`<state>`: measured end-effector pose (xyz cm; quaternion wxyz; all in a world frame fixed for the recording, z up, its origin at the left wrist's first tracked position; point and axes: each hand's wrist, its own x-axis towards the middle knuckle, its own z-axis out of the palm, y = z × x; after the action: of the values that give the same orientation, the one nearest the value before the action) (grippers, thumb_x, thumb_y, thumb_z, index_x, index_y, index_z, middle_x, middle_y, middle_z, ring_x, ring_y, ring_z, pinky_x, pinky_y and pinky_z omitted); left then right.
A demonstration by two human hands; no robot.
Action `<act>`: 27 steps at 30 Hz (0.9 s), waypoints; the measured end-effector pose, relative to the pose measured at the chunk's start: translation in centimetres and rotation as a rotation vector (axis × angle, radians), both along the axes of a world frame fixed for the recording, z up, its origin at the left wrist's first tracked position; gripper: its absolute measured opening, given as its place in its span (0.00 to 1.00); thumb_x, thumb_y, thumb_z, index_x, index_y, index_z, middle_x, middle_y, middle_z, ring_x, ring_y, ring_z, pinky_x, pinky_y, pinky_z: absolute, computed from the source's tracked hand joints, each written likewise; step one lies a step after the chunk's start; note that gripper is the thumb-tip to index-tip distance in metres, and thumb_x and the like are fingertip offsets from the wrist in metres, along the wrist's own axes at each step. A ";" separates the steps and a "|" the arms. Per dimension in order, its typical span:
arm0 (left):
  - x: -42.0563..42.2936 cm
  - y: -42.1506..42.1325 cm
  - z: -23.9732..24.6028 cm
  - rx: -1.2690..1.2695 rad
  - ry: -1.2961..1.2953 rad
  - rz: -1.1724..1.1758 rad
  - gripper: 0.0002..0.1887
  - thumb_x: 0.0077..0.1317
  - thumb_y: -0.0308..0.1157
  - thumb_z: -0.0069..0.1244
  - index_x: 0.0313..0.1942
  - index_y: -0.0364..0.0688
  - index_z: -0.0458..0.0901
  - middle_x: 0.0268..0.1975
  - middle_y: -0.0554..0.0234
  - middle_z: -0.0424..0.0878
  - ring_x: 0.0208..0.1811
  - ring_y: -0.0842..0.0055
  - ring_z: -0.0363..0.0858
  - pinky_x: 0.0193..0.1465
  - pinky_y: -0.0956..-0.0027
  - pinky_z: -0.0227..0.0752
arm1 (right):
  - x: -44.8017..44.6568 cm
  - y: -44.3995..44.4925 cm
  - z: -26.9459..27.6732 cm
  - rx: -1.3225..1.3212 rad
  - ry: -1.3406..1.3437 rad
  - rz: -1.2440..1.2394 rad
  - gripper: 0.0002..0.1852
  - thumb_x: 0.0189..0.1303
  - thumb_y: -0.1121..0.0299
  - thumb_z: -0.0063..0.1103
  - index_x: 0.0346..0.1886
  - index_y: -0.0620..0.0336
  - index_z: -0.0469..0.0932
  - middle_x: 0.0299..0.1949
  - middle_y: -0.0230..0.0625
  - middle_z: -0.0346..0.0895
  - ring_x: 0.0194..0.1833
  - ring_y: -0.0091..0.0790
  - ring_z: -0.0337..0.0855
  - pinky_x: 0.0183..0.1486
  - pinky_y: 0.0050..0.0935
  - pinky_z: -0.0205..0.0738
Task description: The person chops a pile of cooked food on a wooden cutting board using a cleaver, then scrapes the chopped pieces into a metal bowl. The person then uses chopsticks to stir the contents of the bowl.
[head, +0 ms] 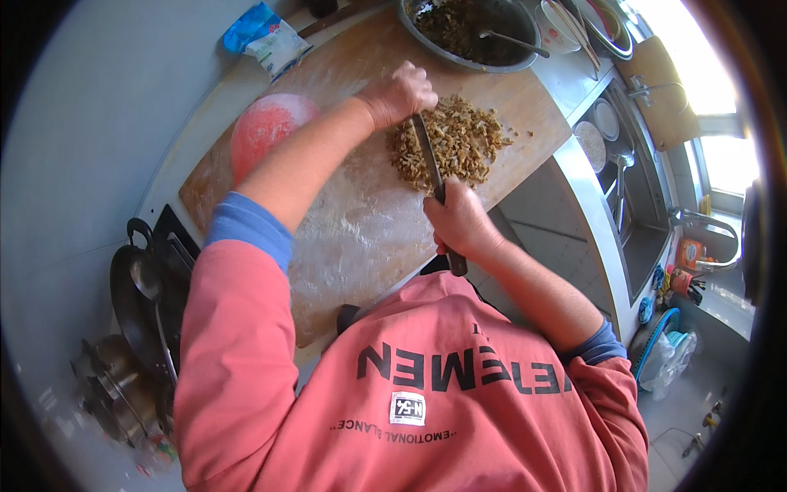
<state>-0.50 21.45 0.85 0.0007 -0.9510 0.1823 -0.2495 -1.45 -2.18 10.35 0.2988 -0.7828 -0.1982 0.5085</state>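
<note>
My right hand point(464, 218) grips the dark handle of a kitchen knife point(428, 150). The blade runs away from me, seen nearly edge-on, over a pile of chopped brown food point(472, 138). At the blade's far end, my left hand point(403, 95) is curled around the knife's tip, which its fingers hide. Under all this lies a large wooden board point(363, 258), streaked with white powder. My left forearm passes in front of a red rounded bowl point(261, 132), also dusted white; which way up it stands is hard to tell.
A metal basin point(473, 66) of dark food mixture, with a spoon point(513, 43) in it, stands at the board's far edge. Beyond are a blue-and-white packet point(267, 40) and a bowl with chopsticks point(558, 27). Right is a sink point(645, 246); left, a wok point(132, 301).
</note>
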 end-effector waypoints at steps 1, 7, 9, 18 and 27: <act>0.1 0.5 1.0 -0.002 0.017 0.008 0.05 0.54 0.28 0.47 0.24 0.50 0.69 0.27 0.69 0.73 0.37 0.71 0.74 0.48 0.66 0.68 | 0.5 0.6 1.4 -0.019 -0.008 0.030 0.11 0.63 0.71 0.48 0.36 0.75 0.69 0.21 0.43 0.72 0.18 0.35 0.78 0.16 0.35 0.77; -0.6 1.5 1.5 -0.058 0.217 0.025 0.05 0.55 0.27 0.47 0.24 0.50 0.70 0.28 0.69 0.74 0.39 0.69 0.75 0.48 0.66 0.67 | 1.3 2.2 3.3 -0.057 0.096 0.031 0.12 0.64 0.68 0.50 0.28 0.65 0.64 0.18 0.34 0.67 0.15 0.27 0.71 0.14 0.32 0.72; -0.9 1.3 0.5 -0.094 0.202 0.019 0.06 0.55 0.27 0.47 0.24 0.50 0.70 0.28 0.70 0.74 0.38 0.70 0.75 0.47 0.66 0.67 | 1.3 2.2 2.3 -0.083 0.098 0.037 0.12 0.64 0.68 0.50 0.29 0.66 0.64 0.18 0.34 0.67 0.15 0.26 0.71 0.14 0.32 0.72; -1.3 -1.8 -1.0 -0.045 -0.037 0.012 0.06 0.51 0.29 0.48 0.22 0.51 0.69 0.23 0.71 0.71 0.33 0.73 0.75 0.41 0.67 0.69 | 0.4 -2.5 -6.1 0.022 -0.070 0.050 0.09 0.65 0.68 0.49 0.33 0.63 0.63 0.15 0.33 0.68 0.11 0.27 0.72 0.12 0.30 0.68; -0.9 2.9 -0.1 -0.188 0.257 0.086 0.11 0.45 0.30 0.61 0.24 0.50 0.73 0.29 0.72 0.80 0.40 0.69 0.79 0.47 0.62 0.71 | 0.7 4.5 4.0 -0.106 0.119 -0.064 0.13 0.60 0.68 0.50 0.23 0.66 0.66 0.15 0.35 0.68 0.13 0.29 0.71 0.13 0.32 0.70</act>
<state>-1.43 24.35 0.72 -0.1010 -0.9779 0.1158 -0.1416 -0.77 2.30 14.33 0.2844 -0.7719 -0.1275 0.5542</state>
